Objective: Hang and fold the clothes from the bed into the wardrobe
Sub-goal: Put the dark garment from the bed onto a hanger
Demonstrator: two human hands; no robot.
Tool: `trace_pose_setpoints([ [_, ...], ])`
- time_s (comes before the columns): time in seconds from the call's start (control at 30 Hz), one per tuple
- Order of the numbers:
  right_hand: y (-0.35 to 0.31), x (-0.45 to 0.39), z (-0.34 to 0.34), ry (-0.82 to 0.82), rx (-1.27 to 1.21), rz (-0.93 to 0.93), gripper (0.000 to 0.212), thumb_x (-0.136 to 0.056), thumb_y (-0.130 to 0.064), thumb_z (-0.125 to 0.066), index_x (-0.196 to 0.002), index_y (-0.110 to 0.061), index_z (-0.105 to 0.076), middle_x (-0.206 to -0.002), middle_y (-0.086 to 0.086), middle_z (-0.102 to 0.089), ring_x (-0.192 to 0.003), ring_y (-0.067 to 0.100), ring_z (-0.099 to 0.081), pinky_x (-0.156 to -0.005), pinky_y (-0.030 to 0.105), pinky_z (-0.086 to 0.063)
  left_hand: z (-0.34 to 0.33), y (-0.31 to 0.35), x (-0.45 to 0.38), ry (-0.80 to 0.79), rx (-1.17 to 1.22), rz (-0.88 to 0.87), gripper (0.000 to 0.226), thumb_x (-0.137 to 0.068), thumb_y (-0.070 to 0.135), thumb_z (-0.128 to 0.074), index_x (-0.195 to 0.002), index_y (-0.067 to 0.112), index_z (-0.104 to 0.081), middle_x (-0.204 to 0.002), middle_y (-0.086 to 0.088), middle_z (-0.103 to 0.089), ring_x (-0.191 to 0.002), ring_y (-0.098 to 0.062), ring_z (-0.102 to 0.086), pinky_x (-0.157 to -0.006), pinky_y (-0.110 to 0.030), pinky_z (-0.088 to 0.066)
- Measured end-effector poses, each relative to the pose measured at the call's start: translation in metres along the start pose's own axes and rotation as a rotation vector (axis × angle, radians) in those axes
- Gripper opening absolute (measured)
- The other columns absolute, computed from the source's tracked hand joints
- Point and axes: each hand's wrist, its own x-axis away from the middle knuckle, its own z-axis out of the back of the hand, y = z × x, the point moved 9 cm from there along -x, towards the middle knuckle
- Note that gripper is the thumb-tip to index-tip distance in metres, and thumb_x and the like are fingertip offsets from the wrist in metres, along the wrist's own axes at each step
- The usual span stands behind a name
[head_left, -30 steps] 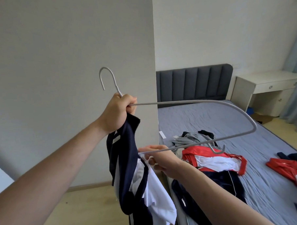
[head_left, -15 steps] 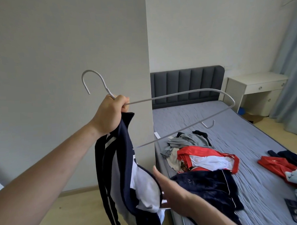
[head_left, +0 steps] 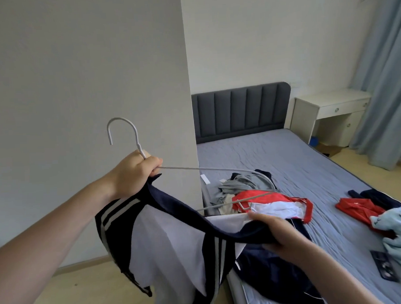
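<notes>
Beside bed, we grip hanger neck and jacket collar in left hand; right hand clenches collar, spreading opening for hanger.

Lower portion of navy-and-white striped jacket cut off by bottom edge. Pale blue patterned garment cropped at right edge. Thin grey wire hanger neck hidden inside left hand.

1. We see soft, even daylight; the brightest side is at right, near the curtain.
2. Shadows are faint; there is no glare.
3. Wide-angle distortion bends the wall edge.
4. Focus is slightly soft overall.
</notes>
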Motion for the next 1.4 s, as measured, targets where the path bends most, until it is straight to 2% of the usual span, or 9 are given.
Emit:
trace_pose_setpoints([
  [0.07, -0.019, 0.0, 0.015, 0.026, -0.053, 0.031, 0.022, -0.072, -0.033, -0.084, -0.056, -0.021, -0.074, -0.054, -0.001, -0.049, -0.037, 0.008, -0.035, -0.032, 0.018, -0.019, -0.005, -0.003, 0.003, -0.053, -0.035, 0.008, 0.04, -0.089, 0.029, -0.041, -0.056, 0.022, -0.019, -0.059, -0.001, -0.015, -0.06, -0.021, -0.014, -0.055, -0.035, -0.016],
  [0.13, -0.037, 0.002, 0.021, 0.006, -0.11, 0.073, 0.018, -0.07, -0.035, -0.083, -0.065, -0.02, -0.075, -0.058, -0.002, -0.043, -0.041, 0.007, -0.029, -0.032, 0.018, -0.015, -0.01, -0.008, 0.006, -0.096, -0.105, 0.027, 0.042, -0.09, 0.034, -0.041, -0.056, 0.02, -0.021, -0.059, -0.001, -0.016, -0.059, -0.021, -0.016, -0.054, -0.035, -0.017],
  [0.3, -0.073, 0.017, 0.016, -0.086, -0.125, 0.139, 0.02, -0.087, -0.027, -0.073, -0.077, -0.01, -0.074, -0.059, 0.001, -0.059, -0.039, 0.008, -0.05, -0.027, 0.017, -0.028, -0.028, -0.019, 0.014, -0.193, -0.198, 0.069, 0.042, -0.091, 0.039, -0.037, -0.057, 0.018, -0.022, -0.057, 0.002, -0.018, -0.056, -0.017, -0.017, -0.051, -0.031, -0.018],
  [0.5, -0.081, 0.039, 0.014, -0.223, 0.095, 0.189, 0.026, -0.085, -0.027, -0.074, -0.088, -0.002, -0.069, -0.064, 0.003, -0.058, -0.043, 0.005, -0.051, -0.032, 0.013, -0.034, -0.002, -0.02, 0.014, 0.101, -0.204, 0.011, 0.042, -0.093, 0.035, -0.037, -0.061, 0.017, -0.018, -0.055, 0.004, -0.018, -0.054, -0.016, -0.017, -0.051, -0.034, -0.018],
  [0.63, -0.065, 0.038, 0.024, -0.198, 0.228, 0.161, 0.032, -0.079, -0.038, -0.079, -0.075, -0.011, -0.062, -0.065, 0.002, -0.052, -0.045, 0.007, -0.046, -0.036, 0.016, -0.03, 0.008, -0.019, 0.016, 0.247, -0.152, -0.009, 0.039, -0.092, 0.033, -0.037, -0.061, 0.02, -0.019, -0.054, 0.006, -0.017, -0.051, -0.012, -0.016, -0.048, -0.028, -0.016],
  [0.83, -0.061, 0.032, 0.033, -0.111, 0.235, 0.164, 0.038, -0.075, -0.049, -0.081, -0.08, -0.013, -0.069, -0.068, 0.002, -0.055, -0.049, 0.007, -0.048, -0.04, 0.019, -0.028, -0.021, -0.032, 0.014, 0.02, -0.122, 0.064, 0.04, -0.093, 0.036, -0.037, -0.062, 0.018, -0.017, -0.06, -0.004, -0.017, -0.06, -0.022, -0.016, -0.055, -0.038, -0.017],
  [1.03, -0.078, 0.033, 0.028, -0.038, 0.02, 0.191, 0.025, -0.092, -0.027, -0.073, -0.084, -0.004, -0.069, -0.061, 0.004, -0.06, -0.042, 0.009, -0.054, -0.032, 0.016, -0.035, -0.043, -0.032, 0.012, -0.037, -0.292, 0.061, 0.049, -0.101, 0.029, -0.04, -0.059, 0.013, -0.021, -0.053, 0.001, -0.021, -0.053, -0.016, -0.019, -0.051, -0.032, -0.02],
  [1.27, -0.108, 0.031, 0.03, 0.085, 0.107, 0.308, 0.036, -0.088, -0.024, -0.078, -0.096, 0.01, -0.07, -0.078, 0.016, -0.064, -0.068, 0.025, -0.058, -0.061, 0.031, -0.047, -0.049, -0.04, 0.02, -0.044, -0.277, 0.131, 0.047, -0.101, 0.022, -0.044, -0.061, 0.012, -0.022, -0.053, 0.001, -0.022, -0.054, -0.017, -0.02, -0.053, -0.038, -0.022],
  [1.4, -0.106, 0.028, 0.042, 0.138, 0.107, 0.281, 0.026, -0.088, -0.021, -0.078, -0.087, 0.004, -0.072, -0.062, 0.007, -0.05, -0.039, 0.007, -0.038, -0.035, 0.017, -0.028, -0.04, -0.042, 0.027, -0.012, -0.363, 0.114, 0.045, -0.095, 0.041, -0.036, -0.064, 0.009, -0.029, -0.051, -0.001, -0.028, -0.05, -0.016, -0.024, -0.05, -0.032, -0.025],
])
